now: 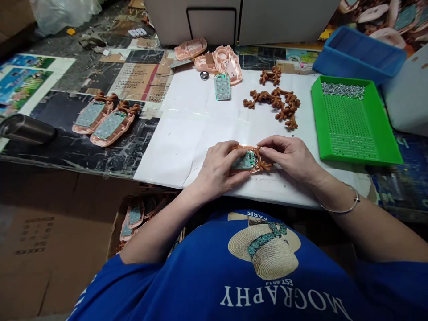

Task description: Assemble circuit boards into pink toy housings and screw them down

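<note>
My left hand [222, 166] is closed around a pink plastic shell with a green circuit board [245, 161] in it, resting on the white sheet near the table's front edge. A brown antler-shaped piece [264, 165] sits at the shell's right end. The fingertips of my right hand [288, 156] are pinched at the upper end of that antler piece. Beyond my hands lie several loose brown antler pieces [279, 100]. A separate circuit board [222, 87] lies beside an open pink shell [230, 64] and a small round black part [204, 76].
A green tray [354, 120] with small metal screws stands right, a blue bin [359, 55] behind it. Two shells with boards and antlers [112, 125] lie left, near a metal tumbler [26, 129]. Below the table edge, a box [117, 223] holds more shells. Grey box [284, 22] stands behind.
</note>
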### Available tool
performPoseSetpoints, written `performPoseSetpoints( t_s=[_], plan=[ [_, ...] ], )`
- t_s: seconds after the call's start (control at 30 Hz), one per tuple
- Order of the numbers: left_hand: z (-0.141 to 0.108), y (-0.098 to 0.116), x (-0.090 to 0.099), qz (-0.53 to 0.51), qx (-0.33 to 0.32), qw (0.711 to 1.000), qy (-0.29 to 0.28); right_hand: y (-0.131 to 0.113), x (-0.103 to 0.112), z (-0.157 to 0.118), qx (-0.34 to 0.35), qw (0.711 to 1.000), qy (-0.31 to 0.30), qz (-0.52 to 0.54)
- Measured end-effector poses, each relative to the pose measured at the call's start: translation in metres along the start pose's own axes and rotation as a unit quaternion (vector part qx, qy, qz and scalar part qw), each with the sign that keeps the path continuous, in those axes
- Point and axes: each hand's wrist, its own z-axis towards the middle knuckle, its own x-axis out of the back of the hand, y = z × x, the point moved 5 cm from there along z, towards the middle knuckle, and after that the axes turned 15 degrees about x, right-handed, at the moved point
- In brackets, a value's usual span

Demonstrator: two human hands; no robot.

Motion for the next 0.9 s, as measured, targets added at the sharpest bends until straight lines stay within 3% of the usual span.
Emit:
performPoseSetpoints(
  t_s=[0.13,0.27,0.47,0.63,0.8,0.9],
  plan=[
    [0.0,-0.001,0.0,0.005,0.005,1.0,-0.009,0.004,0.002,0.006,0.003,0.998,-0.045,-0.035],
    [0.0,-0.001,-0.001,0.001,0.021,1.0,-0.021,0.008,0.01,0.006,0.029,0.993,-0.002,-0.116],
    [0.0,-0.002,-0.003,0.003,0.033,0.999,-0.03,0.012,0.007,-0.004,0.028,0.998,0.027,-0.057],
    [0.004,0.002,-0.006,0.036,0.052,0.996,-0.055,0.009,0.004,-0.001,0.052,0.994,-0.019,-0.098],
    [0.009,0.006,-0.013,0.037,0.078,0.991,-0.103,0.02,0.007,-0.003,-0.017,0.993,-0.049,-0.105],
    [0.006,0.002,0.002,0.024,0.091,0.989,-0.115,0.022,0.013,-0.008,-0.073,0.996,-0.01,-0.056]
  ],
)
